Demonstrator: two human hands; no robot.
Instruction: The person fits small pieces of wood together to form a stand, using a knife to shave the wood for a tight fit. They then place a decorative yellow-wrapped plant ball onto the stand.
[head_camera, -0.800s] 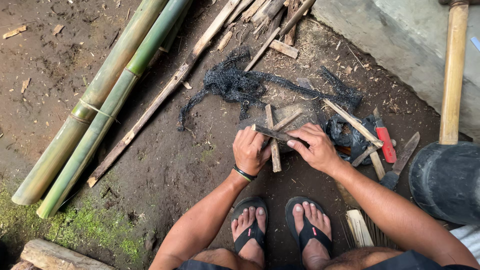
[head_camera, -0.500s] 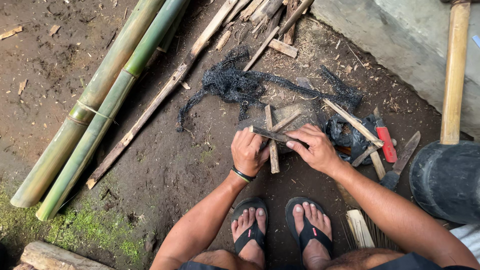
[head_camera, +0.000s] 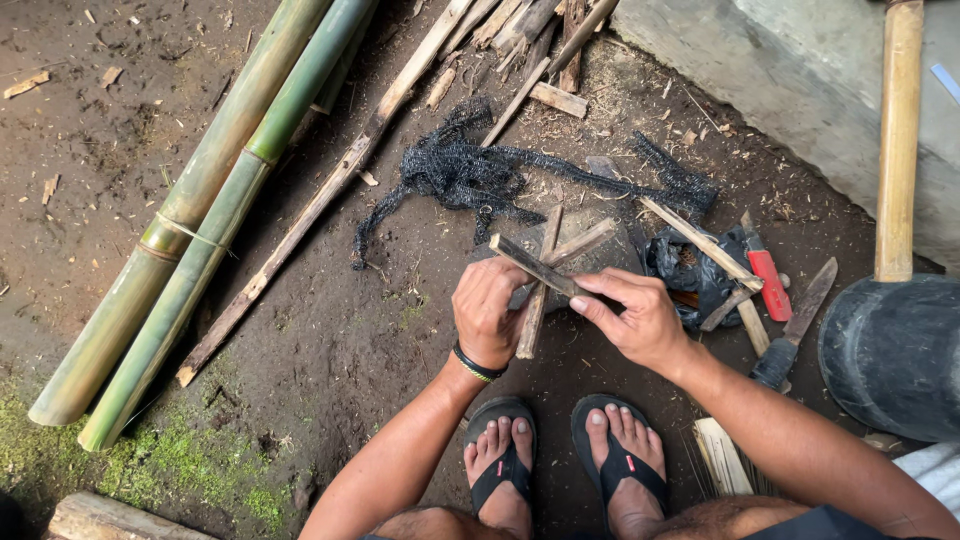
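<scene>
My left hand (head_camera: 487, 312) and my right hand (head_camera: 632, 318) both grip a short dark bamboo stick (head_camera: 527, 262) that slants from upper left to lower right between them. Under it, other split bamboo sticks (head_camera: 541, 275) lie crossed over a flat grey stone (head_camera: 605, 255) on the dirt. A black band sits on my left wrist. My feet in black sandals (head_camera: 505, 468) are just below the hands.
Two long green bamboo poles (head_camera: 215, 205) lie diagonally at left beside a thin wooden slat (head_camera: 320, 195). Black netting (head_camera: 480, 175) sprawls behind the stone. At right are a red-handled tool (head_camera: 768, 280), a knife (head_camera: 797, 322), a black bag (head_camera: 690, 268), a black tub (head_camera: 890, 350) and a concrete step (head_camera: 790, 90).
Both hands have lifted the dark stick slightly and shifted their grip on it; the crossed sticks below stay in place.
</scene>
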